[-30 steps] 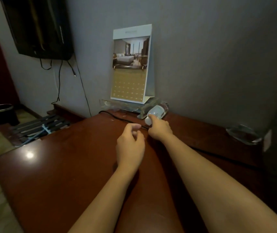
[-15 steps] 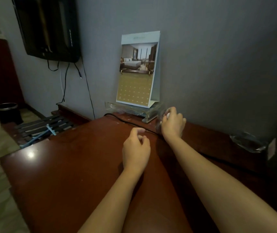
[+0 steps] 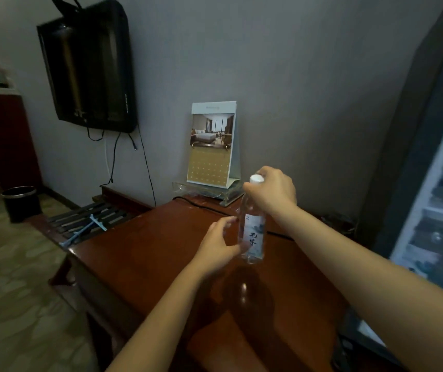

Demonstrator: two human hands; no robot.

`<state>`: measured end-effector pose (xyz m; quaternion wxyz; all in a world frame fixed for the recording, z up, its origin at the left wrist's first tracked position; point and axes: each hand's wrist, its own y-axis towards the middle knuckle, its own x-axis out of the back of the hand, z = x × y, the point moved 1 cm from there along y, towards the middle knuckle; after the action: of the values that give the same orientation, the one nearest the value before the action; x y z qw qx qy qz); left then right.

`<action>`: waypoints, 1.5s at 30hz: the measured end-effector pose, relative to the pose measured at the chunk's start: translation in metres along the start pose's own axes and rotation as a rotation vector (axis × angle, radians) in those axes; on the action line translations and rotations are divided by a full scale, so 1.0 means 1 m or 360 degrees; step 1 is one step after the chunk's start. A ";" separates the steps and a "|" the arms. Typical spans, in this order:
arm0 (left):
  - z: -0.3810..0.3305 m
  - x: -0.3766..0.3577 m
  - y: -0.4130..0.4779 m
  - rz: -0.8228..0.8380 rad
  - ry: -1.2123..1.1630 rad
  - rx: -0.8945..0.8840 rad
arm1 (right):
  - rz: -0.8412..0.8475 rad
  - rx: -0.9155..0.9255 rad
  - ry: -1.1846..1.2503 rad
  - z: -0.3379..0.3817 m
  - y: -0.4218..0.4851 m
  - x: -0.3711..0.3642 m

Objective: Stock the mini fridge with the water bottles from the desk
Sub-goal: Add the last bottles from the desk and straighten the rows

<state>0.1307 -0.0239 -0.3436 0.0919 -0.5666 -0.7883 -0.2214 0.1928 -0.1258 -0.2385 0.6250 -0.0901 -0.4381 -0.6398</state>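
A clear water bottle point(image 3: 252, 232) with a white cap and a pale label hangs upright above the dark wooden desk point(image 3: 161, 253). My right hand point(image 3: 274, 191) grips it from above around the neck, just below the cap. My left hand point(image 3: 220, 242) is beside the bottle's lower half, fingers spread, fingertips at or touching its side. No other bottle and no fridge is plainly in view.
A desk calendar point(image 3: 212, 146) stands on a clear acrylic tray point(image 3: 206, 190) against the wall, with a black cable point(image 3: 201, 206) running past it. A wall-mounted TV point(image 3: 88, 68), a slatted luggage rack point(image 3: 86, 221) and a black bin point(image 3: 21, 202) are at left. A framed picture point(image 3: 435, 200) stands at right.
My right hand has lifted the bottle from lying by the acrylic tray to upright above the desk. My left hand has opened and moved up to the bottle's side. The view has tilted upward.
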 end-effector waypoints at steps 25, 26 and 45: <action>-0.195 -0.108 -0.114 0.0305 -0.0736 -0.0593 | 0.0104 0.0109 0.0623 -0.084 -0.179 0.262; -0.202 -0.116 -0.110 0.0297 -0.0775 -0.0604 | 0.0152 0.0128 0.0635 -0.091 -0.183 0.263; -0.250 -0.192 -0.014 0.0407 -0.0495 -0.0796 | -0.0300 -0.0016 0.0055 -0.159 -0.124 0.239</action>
<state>0.1566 -0.3050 -0.2016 -0.1448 -0.6932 -0.6365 -0.3057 0.1042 -0.4255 -0.2307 0.5690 -0.0407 -0.4305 -0.6994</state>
